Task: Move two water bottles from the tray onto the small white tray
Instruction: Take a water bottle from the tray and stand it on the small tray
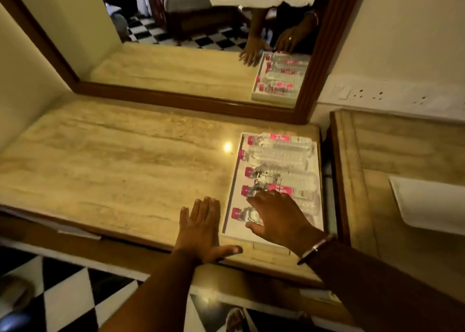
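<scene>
Your left hand (201, 227): flat on the counter, fingers spread, holding nothing. Your right hand (279, 216): open over the nearest water bottle (242, 214), not closed. Beyond it: four more bottles in the tray (317, 221). Step: first pickup. Next: close, carry to the small white tray (427, 201), far right.

The table (113, 160) is beige stone with brown streaks, edged in dark brown wood. The tray (232, 201) is white. The bottles (279, 153) are clear with pink caps (250, 140) and pink labels (279, 137). The floor (68, 304) is a black-and-white check. The mirror frame (176, 101) is dark brown; the wall (402, 42) is cream.
</scene>
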